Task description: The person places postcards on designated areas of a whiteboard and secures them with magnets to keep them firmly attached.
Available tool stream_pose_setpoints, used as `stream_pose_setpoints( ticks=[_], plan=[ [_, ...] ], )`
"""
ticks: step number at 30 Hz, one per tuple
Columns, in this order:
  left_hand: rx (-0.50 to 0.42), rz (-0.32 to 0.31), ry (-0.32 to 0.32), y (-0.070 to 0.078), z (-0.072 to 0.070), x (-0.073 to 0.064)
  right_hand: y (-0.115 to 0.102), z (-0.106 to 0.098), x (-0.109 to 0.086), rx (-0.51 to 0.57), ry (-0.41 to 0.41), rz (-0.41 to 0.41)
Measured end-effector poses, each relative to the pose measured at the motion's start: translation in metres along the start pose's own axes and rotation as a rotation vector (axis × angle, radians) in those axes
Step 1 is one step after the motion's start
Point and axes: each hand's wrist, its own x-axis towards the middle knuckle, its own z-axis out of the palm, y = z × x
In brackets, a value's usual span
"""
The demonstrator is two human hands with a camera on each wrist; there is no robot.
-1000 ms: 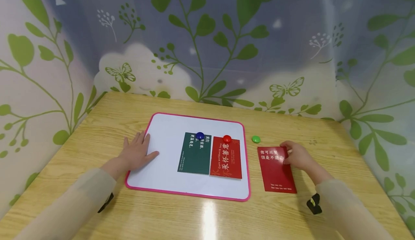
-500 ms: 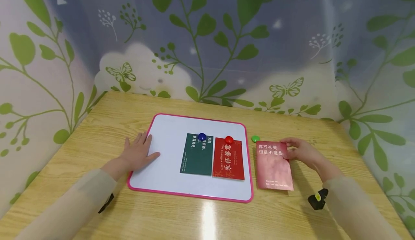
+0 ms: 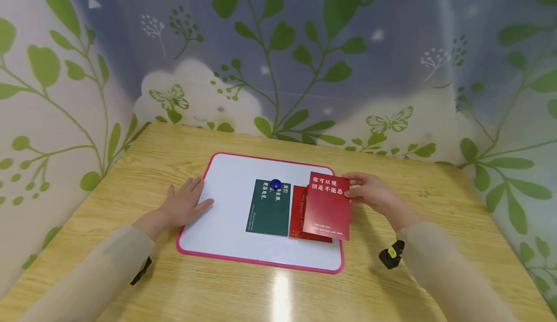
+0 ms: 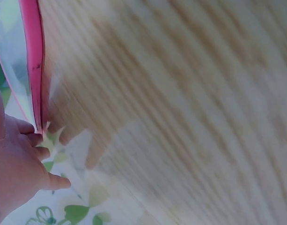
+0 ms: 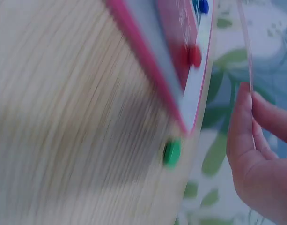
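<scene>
My left hand (image 3: 184, 203) rests with spread fingers on the left edge of a pink-framed whiteboard (image 3: 217, 230). Between the thumb and fingers of my right hand (image 3: 370, 194) is the upper right edge of a dark red card (image 3: 328, 211) with white writing. This card is raised over the board's right side and overlaps a brighter red card (image 3: 297, 215) lying there. Left of that lies a dark green card (image 3: 269, 215) with a round blue magnet (image 3: 275, 184) at its top. A red magnet (image 5: 195, 56) on the bright red card shows only in the right wrist view.
A green magnet (image 5: 172, 153) lies on the wooden table (image 3: 243, 288) just off the board's corner, hidden in the head view. A leaf-patterned curtain (image 3: 304, 95) closes off the table's back and sides.
My right hand has lifted the dark red card off the table and carried it left, over the board's right part. My left hand stays on the board's left edge.
</scene>
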Motion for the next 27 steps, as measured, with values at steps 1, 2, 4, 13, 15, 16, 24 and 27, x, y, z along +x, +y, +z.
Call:
stream_pose_setpoints(
  ticks=[1, 2, 4, 13, 15, 16, 24, 27],
  plan=[
    [-0.01, 0.0, 0.0, 0.0, 0.0, 0.0, -0.004, 0.008, 0.004, 0.013, 0.002, 0.006],
    [-0.015, -0.002, 0.0, 0.0, -0.001, -0.001, -0.008, 0.016, 0.007, 0.027, 0.005, 0.01],
    [-0.025, -0.004, -0.002, 0.0, -0.001, -0.001, -0.017, 0.033, 0.014, 0.032, 0.012, 0.025],
    [-0.02, -0.006, -0.003, 0.002, -0.002, -0.004, -0.045, 0.109, 0.044, 0.059, 0.057, 0.069],
    [-0.017, -0.013, -0.005, 0.001, 0.0, -0.003, -0.05, 0.124, 0.05, 0.07, 0.057, 0.066],
    [-0.017, -0.017, -0.005, 0.001, 0.001, -0.003, -0.052, 0.131, 0.052, 0.074, 0.057, 0.065],
    [-0.027, -0.018, 0.008, -0.002, 0.004, -0.002, -0.065, 0.168, 0.069, 0.092, 0.055, 0.052],
    [-0.033, -0.013, 0.017, -0.001, 0.004, -0.002, -0.069, 0.176, 0.073, 0.098, 0.057, 0.039]
  ],
)
